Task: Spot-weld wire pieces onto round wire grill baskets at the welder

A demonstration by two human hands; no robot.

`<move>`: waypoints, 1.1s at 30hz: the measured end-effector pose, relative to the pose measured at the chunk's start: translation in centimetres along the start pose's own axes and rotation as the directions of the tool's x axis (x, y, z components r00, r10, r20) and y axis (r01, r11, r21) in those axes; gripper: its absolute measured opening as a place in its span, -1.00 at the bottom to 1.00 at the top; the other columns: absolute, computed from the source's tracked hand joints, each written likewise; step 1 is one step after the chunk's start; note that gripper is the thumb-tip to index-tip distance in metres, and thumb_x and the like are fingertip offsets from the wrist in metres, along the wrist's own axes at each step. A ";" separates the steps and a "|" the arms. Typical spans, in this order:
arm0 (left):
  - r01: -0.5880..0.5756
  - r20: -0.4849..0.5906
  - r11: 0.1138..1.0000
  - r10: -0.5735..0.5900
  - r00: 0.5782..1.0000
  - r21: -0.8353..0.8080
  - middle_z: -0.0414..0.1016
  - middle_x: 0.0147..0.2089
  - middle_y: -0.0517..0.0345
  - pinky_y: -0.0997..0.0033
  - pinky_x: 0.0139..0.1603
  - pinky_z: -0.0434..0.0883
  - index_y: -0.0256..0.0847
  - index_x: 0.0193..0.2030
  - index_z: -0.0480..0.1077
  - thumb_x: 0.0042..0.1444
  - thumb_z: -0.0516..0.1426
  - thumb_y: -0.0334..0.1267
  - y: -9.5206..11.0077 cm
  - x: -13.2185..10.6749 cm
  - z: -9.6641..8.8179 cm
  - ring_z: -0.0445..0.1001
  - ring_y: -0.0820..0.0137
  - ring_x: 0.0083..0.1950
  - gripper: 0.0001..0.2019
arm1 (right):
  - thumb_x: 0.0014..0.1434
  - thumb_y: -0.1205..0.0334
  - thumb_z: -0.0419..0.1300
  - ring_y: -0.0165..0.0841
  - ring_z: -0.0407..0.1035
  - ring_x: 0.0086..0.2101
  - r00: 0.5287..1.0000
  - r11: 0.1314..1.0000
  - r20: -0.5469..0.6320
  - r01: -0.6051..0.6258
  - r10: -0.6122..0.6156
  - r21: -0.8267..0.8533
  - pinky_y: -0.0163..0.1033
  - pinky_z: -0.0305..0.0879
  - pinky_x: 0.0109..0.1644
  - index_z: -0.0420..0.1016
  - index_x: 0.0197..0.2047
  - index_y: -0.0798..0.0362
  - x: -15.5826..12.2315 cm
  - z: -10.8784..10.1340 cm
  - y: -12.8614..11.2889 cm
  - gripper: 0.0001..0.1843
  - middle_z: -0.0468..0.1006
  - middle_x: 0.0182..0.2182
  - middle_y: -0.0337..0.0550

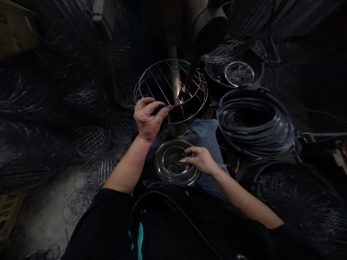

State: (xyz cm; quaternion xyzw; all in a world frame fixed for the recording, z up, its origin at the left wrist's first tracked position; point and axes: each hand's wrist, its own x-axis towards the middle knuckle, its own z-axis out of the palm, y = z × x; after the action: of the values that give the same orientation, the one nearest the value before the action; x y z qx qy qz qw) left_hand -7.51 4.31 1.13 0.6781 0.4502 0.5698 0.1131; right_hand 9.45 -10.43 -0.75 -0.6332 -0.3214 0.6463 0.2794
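My left hand point(150, 117) pinches the near rim of a round wire rack point(159, 81), whose parallel bars cross a metal ring. The rack lies between the upper and lower rods of a welding machine point(187, 85), and a copper-coloured tip touches or nearly touches its near side. Over my lap, a shiny steel bowl point(162, 169) holds several short dark wire pieces point(175, 167). At the bowl's right side my right hand point(199, 159) has thumb and fingers pressed together; a thin bit of wire seems to show at the fingertips.
To the right stands a tub with a large coil of wire point(249, 124). Behind it, another tub holds a small steel dish point(239, 74) of metal bits. Stacked wire racks point(92, 142) cover the left floor. A dim tub of wire parts point(298, 202) is at lower right.
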 end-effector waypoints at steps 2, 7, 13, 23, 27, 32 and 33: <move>0.003 -0.005 1.000 -0.003 1.000 -0.009 0.39 -0.30 0.18 0.35 -0.12 0.36 -0.16 -0.35 0.56 -0.04 0.34 -0.03 0.0 0.0 0.1 0.40 0.43 -0.22 -0.76 | -0.29 0.12 0.44 -0.43 0.35 -0.70 1.000 1.000 -0.003 0.004 -0.004 0.005 -0.42 0.17 -0.68 0.39 -0.46 0.06 0.0 -0.1 0.0 -0.63 0.41 -0.75 -0.35; 0.022 0.015 1.000 -0.022 1.000 -0.011 0.40 -0.29 0.16 0.33 -0.13 0.36 -0.15 -0.34 0.56 -0.04 0.34 -0.04 0.0 -0.1 0.1 0.40 0.40 -0.22 -0.76 | -0.27 0.12 0.42 -0.43 0.36 -0.69 1.000 1.000 0.011 0.020 -0.020 0.013 -0.41 0.17 -0.67 0.33 -0.49 0.03 0.1 -0.4 0.6 -0.64 0.41 -0.73 -0.37; 0.023 0.015 0.999 -0.023 1.000 -0.024 0.40 -0.28 0.16 0.32 -0.10 0.35 -0.15 -0.33 0.57 -0.03 0.33 -0.03 0.0 -0.2 -0.1 0.40 0.39 -0.19 -0.76 | -0.17 0.17 0.36 -0.46 0.34 -0.66 0.999 0.991 0.046 0.023 -0.017 -0.128 -0.39 0.25 -0.58 0.49 -0.45 0.09 0.4 -0.7 1.8 -0.78 0.47 -0.69 -0.31; 0.029 0.008 1.000 -0.029 1.000 -0.002 0.43 -0.30 0.17 0.35 -0.12 0.38 -0.14 -0.36 0.58 -0.05 0.35 -0.04 -0.1 -0.2 -0.1 0.42 0.41 -0.23 -0.77 | -0.09 0.09 0.35 -0.40 0.39 -0.66 0.992 0.986 0.026 0.125 -0.123 -0.110 -0.37 0.24 -0.65 0.51 -0.39 0.07 0.0 -1.5 -1.2 -0.75 0.47 -0.68 -0.29; 0.008 -0.009 1.000 -0.008 1.000 -0.006 0.43 -0.28 0.17 0.34 -0.09 0.38 -0.14 -0.36 0.58 -0.05 0.35 -0.07 -0.3 -0.1 -0.1 0.42 0.42 -0.22 -0.80 | -0.10 0.10 0.36 -0.42 0.40 -0.66 0.978 0.977 0.042 0.208 -0.206 -0.053 -0.38 0.24 -0.65 0.54 -0.34 0.07 0.3 -0.8 -2.5 -0.73 0.51 -0.62 -0.29; -0.015 -0.005 1.000 0.015 1.000 0.021 0.42 -0.29 0.15 0.33 -0.11 0.37 -0.14 -0.35 0.59 -0.03 0.34 -0.05 -0.8 -0.2 -0.3 0.42 0.41 -0.23 -0.78 | -0.07 0.26 0.33 -0.41 0.38 -0.63 0.967 0.968 0.192 0.197 -0.166 -0.158 -0.29 0.35 -0.55 0.57 -0.54 0.00 0.8 0.5 -1.1 -0.94 0.51 -0.62 -0.25; -0.025 -0.008 0.999 0.025 1.000 0.023 0.42 -0.29 0.15 0.33 -0.12 0.37 -0.14 -0.35 0.59 -0.03 0.34 -0.05 -0.8 -0.3 -0.3 0.42 0.41 -0.23 -0.78 | -0.05 0.25 0.33 -0.40 0.41 -0.60 0.964 0.961 0.160 0.237 -0.215 -0.139 -0.27 0.39 -0.50 0.59 -0.52 -0.01 0.8 0.2 -1.5 -0.94 0.54 -0.59 -0.24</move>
State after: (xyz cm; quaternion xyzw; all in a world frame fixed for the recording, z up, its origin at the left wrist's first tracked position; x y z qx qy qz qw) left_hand -8.15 4.47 0.50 0.6826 0.4487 0.5688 0.0962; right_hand 9.10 -8.88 -0.14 -0.5643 -0.4608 0.6265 0.2770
